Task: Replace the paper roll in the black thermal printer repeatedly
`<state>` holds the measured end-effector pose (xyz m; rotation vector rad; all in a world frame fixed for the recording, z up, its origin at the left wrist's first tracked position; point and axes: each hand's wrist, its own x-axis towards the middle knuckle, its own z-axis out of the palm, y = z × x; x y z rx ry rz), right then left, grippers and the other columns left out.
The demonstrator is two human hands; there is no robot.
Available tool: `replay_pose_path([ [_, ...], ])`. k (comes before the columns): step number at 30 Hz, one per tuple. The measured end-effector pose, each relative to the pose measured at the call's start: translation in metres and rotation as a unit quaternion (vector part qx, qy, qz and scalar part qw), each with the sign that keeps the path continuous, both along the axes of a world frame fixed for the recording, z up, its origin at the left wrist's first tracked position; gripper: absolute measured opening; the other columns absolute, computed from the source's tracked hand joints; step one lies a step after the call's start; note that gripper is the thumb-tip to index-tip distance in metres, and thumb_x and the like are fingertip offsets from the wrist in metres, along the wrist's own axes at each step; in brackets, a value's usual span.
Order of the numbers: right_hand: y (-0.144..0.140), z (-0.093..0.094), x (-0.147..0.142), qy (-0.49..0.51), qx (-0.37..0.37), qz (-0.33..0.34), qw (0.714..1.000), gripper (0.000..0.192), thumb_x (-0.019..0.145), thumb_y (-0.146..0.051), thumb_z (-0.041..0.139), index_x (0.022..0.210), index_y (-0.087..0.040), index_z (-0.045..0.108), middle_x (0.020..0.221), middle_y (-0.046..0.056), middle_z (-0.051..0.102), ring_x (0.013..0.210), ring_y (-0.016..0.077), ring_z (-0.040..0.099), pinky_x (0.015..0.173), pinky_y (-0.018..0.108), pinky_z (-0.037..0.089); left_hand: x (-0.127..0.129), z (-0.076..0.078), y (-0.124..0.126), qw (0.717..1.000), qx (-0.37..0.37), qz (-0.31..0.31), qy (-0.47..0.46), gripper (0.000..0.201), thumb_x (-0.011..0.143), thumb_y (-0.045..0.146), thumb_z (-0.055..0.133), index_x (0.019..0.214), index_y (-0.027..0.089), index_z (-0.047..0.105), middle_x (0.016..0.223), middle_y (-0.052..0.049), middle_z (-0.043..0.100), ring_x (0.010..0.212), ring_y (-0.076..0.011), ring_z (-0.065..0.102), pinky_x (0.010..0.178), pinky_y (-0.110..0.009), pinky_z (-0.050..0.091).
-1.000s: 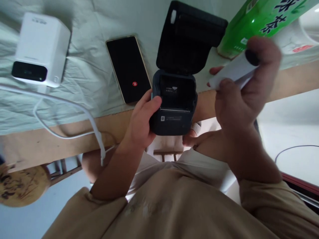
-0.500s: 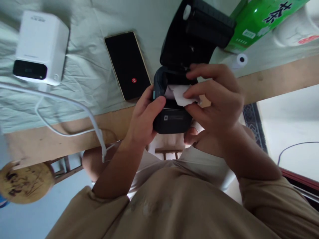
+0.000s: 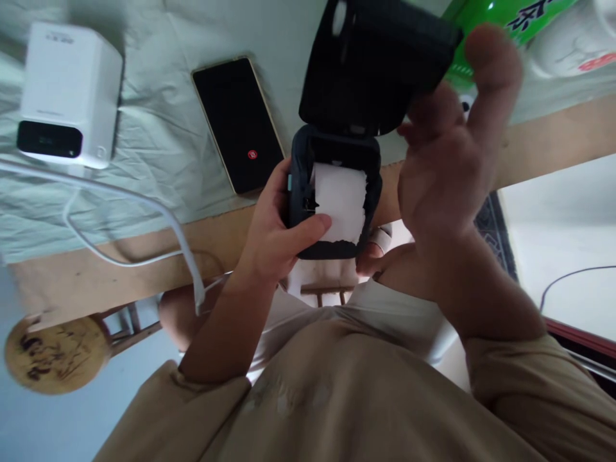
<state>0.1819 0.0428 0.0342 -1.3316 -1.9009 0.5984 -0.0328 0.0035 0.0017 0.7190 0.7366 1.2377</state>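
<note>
A small dark portable receipt printer [image 3: 297, 144] is held in my left hand [image 3: 274, 231], near the table's front edge. Its black lid [image 3: 370, 70] is swung back, away from me. White paper [image 3: 342, 192] with a torn edge lies over the paper bay and down the printer's front. My left thumb presses on the paper's left edge, while the other fingers wrap behind the casing. To the right, my right hand [image 3: 447, 154] is raised and blurred. Its fingers are apart, some at the lid's right edge; whether they touch it is unclear.
A black-screened phone [image 3: 238, 122] lies left of the printer. Farther left stand a white box-shaped device [image 3: 72, 83] and its white cable [image 3: 144, 196]. A green bottle [image 3: 500, 19] and a white cup [image 3: 572, 45] are at right. A round stool [image 3: 58, 356] stands below left.
My right hand has let go of the paper and moved right and up beside the lid. The paper now lies flat over the front, under my left thumb. The lid appears slightly more raised.
</note>
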Motion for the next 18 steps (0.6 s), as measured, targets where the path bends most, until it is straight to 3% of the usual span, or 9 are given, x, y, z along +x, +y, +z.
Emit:
replay_pose_path([
  [3, 0.003, -0.006, -0.009, 0.134, 0.027, -0.039, 0.990, 0.058, 0.096, -0.066, 0.043, 0.145, -0.035, 0.044, 0.143, 0.006, 0.061, 0.147, 0.0307, 0.056, 0.110, 0.052, 0.059, 0.000, -0.001, 0.000, 1.000, 0.002, 0.012, 0.015, 0.054, 0.065, 0.022, 0.092, 0.115, 0.025, 0.073, 0.095, 0.001, 0.073, 0.081, -0.0140, 0.068, 0.071, -0.026, 0.056],
  [7, -0.007, -0.014, -0.021, 0.279, -0.034, 0.064, 0.958, 0.055, 0.093, -0.067, 0.059, 0.135, -0.032, 0.052, 0.150, 0.002, 0.058, 0.145, 0.0223, 0.057, 0.128, 0.043, 0.047, -0.001, 0.000, -0.002, 0.999, -0.016, 0.006, 0.034, 0.064, 0.063, 0.024, 0.095, 0.123, 0.028, 0.071, 0.110, -0.002, 0.075, 0.097, -0.0204, 0.073, 0.086, -0.032, 0.061],
  [9, -0.013, -0.013, -0.024, 0.256, -0.079, 0.108, 0.957, 0.062, 0.093, -0.068, 0.064, 0.139, -0.028, 0.050, 0.148, 0.004, 0.059, 0.136, 0.0209, 0.061, 0.124, 0.041, 0.051, -0.001, 0.000, -0.003, 1.000, 0.001, -0.005, 0.020, 0.065, 0.065, 0.029, 0.095, 0.125, 0.030, 0.071, 0.114, -0.003, 0.075, 0.101, -0.0224, 0.074, 0.087, -0.034, 0.062],
  [12, -0.020, -0.007, -0.027, 0.208, -0.124, 0.129, 0.962, 0.074, 0.089, -0.066, 0.070, 0.145, -0.026, 0.042, 0.141, 0.007, 0.060, 0.121, 0.0204, 0.065, 0.102, 0.037, 0.062, -0.002, 0.001, -0.005, 1.000, 0.011, -0.003, 0.010, 0.049, 0.077, 0.041, 0.089, 0.123, 0.030, 0.074, 0.110, -0.004, 0.076, 0.094, -0.0214, 0.075, 0.078, -0.032, 0.063],
  [15, -0.024, -0.003, -0.030, 0.190, -0.122, 0.114, 0.967, 0.074, 0.088, -0.063, 0.073, 0.144, -0.027, 0.041, 0.144, 0.008, 0.058, 0.123, 0.0212, 0.064, 0.100, 0.035, 0.062, -0.004, 0.000, -0.007, 1.000, -0.005, 0.001, 0.012, 0.030, 0.085, 0.037, 0.084, 0.113, 0.028, 0.079, 0.100, -0.003, 0.076, 0.082, -0.0165, 0.073, 0.066, -0.026, 0.060],
  [18, -0.024, -0.005, -0.031, 0.172, -0.099, 0.109, 0.974, 0.071, 0.089, -0.060, 0.074, 0.143, -0.026, 0.042, 0.144, 0.008, 0.058, 0.118, 0.0196, 0.065, 0.095, 0.033, 0.062, -0.005, -0.001, -0.008, 1.000, -0.009, -0.002, -0.009, 0.026, 0.086, 0.029, 0.083, 0.111, 0.028, 0.081, 0.095, -0.001, 0.075, 0.076, -0.0125, 0.071, 0.061, -0.021, 0.057],
])
